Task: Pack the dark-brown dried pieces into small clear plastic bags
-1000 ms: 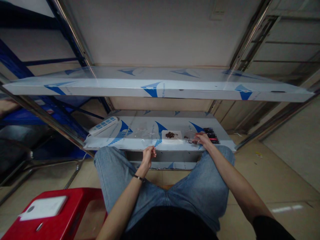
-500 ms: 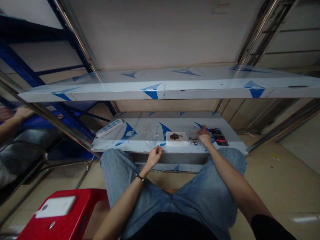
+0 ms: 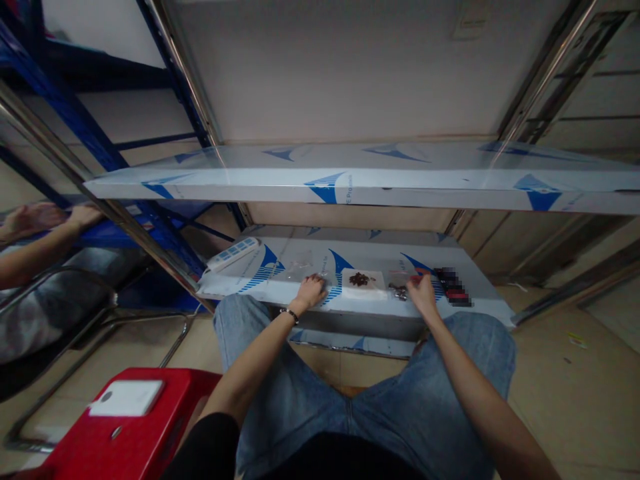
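My left hand [image 3: 312, 291] rests palm down at the shelf's front, fingers stretched and slightly apart, beside crumpled clear plastic bags [image 3: 296, 265]. My right hand [image 3: 423, 292] has its fingertips pinched at the right edge of a small clear zip bag [image 3: 399, 289] with dark little pieces inside. Between the hands lies a white square tray [image 3: 350, 291] bearing a small heap of dark brown bits [image 3: 361, 279]. Right of my right hand sits a dark, pixelated item [image 3: 454, 287] with some red on it.
The film-covered lower shelf [image 3: 270, 287] carries a white power strip [image 3: 233, 254] at left. An upper shelf [image 3: 240, 189] crosses above. A red stool [image 3: 90, 443] holds a white phone-like device [image 3: 127, 398]. At far left, another person's hands [image 3: 55, 217] show beside blue racking.
My left hand has gone from a loose curl at the shelf edge to lying forward with fingers stretched. My right hand has come closer to the small bag. The view has shifted slightly.
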`<state>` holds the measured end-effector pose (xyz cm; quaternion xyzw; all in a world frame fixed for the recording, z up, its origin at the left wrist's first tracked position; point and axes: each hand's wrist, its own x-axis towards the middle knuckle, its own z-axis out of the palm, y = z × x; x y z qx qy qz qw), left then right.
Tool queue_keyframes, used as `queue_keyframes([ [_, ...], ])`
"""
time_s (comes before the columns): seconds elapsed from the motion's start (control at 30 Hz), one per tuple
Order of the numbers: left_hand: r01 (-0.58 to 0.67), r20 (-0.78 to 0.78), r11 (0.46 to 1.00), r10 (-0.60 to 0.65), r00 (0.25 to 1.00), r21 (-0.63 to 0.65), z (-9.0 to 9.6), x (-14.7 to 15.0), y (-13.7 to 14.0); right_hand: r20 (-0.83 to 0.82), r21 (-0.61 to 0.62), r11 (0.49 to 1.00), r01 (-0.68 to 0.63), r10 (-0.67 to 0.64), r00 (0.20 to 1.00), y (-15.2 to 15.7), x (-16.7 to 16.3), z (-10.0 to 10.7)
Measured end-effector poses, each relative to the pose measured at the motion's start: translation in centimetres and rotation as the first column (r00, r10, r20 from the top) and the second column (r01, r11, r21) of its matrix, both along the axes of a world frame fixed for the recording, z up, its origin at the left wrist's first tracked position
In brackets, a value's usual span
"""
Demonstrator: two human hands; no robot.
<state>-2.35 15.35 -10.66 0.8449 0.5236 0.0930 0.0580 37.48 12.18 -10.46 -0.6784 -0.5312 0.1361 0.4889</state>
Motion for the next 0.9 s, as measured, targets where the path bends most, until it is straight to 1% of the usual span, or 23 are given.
queue_keyframes([
  [0.07, 0.044, -0.074, 0.997, -0.040, 0.996, 0.062, -0.4, 0.4, -0.1, -0.036, 0.009, 1.000, -0.030, 0.031, 0.999, -0.6, -0.5, -0.3],
  [0.13, 0.068, -0.096, 0.995, -0.061, 0.993, 0.067, -0.4, 0.6, -0.1, -0.051, 0.029, 0.998, -0.047, 0.049, 0.998, -1.1, -0.9, -0.5],
  [0.27, 0.017, -0.002, 1.000, -0.017, 1.000, 0.001, 0.3, 0.5, 0.4, -0.059, 0.059, 0.997, -0.059, 0.062, 0.996, -1.8, -1.9, -0.5],
  [0.4, -0.032, 0.056, 0.999, 0.032, 0.998, 0.007, 1.4, 0.5, 0.9, -0.069, 0.083, 0.995, -0.056, 0.061, 0.996, -2.0, -2.5, -0.3],
  [0.43, -0.048, 0.090, 0.999, 0.045, 0.995, 0.025, 1.9, 0.5, 1.0, -0.070, 0.089, 0.994, -0.058, 0.064, 0.995, -2.1, -2.6, -0.3],
  [0.5, -0.097, 0.226, 0.992, 0.077, 0.971, 0.079, 3.1, 0.4, 1.0, -0.077, 0.088, 0.992, -0.092, 0.099, 0.992, -2.1, -2.6, -0.1],
  [0.57, -0.155, 0.425, 0.981, 0.092, 0.901, 0.117, 4.4, 0.2, 0.8, -0.101, 0.067, 0.984, -0.166, 0.172, 0.980, -2.2, -2.8, 0.2],
  [0.63, -0.175, 0.596, 0.981, 0.088, 0.798, 0.089, 5.4, -0.2, 0.0, -0.142, 0.037, 0.966, -0.254, 0.257, 0.956, -2.5, -3.4, 0.6],
  [0.67, -0.164, 0.669, 0.986, 0.096, 0.737, 0.039, 5.5, -0.3, -0.5, -0.172, 0.020, 0.953, -0.301, 0.300, 0.938, -2.8, -4.0, 0.8],
  [0.73, -0.082, 0.790, 0.988, 0.151, 0.595, -0.127, 5.1, -0.4, -2.1, -0.251, -0.021, 0.908, -0.419, 0.401, 0.881, -3.5, -5.6, 1.1],
  [0.77, -0.010, 0.826, 0.974, 0.197, 0.529, -0.226, 4.6, -0.4, -3.1, -0.302, -0.047, 0.869, -0.493, 0.458, 0.836, -3.9, -6.7, 1.1],
  [0.8, 0.074, 0.844, 0.946, 0.245, 0.476, -0.317, 4.0, -0.2, -4.0, -0.354, -0.075, 0.817, -0.571, 0.514, 0.782, -4.4, -7.9, 1.0],
  [0.83, 0.159, 0.848, 0.906, 0.289, 0.444, -0.392, 3.2, 0.0, -4.9, -0.400, -0.102, 0.761, -0.640, 0.558, 0.727, -4.9, -9.2, 0.7],
  [0.87, 0.238, 0.842, 0.863, 0.314, 0.439, -0.446, 2.6, 0.3, -5.7, -0.438, -0.125, 0.709, -0.694, 0.589, 0.680, -5.4, -10.4, 0.4],
  [0.9, 0.299, 0.837, 0.827, 0.322, 0.442, -0.476, 2.0, 0.6, -6.3, -0.464, -0.144, 0.667, -0.731, 0.606, 0.645, -5.9, -11.6, 0.0],
])
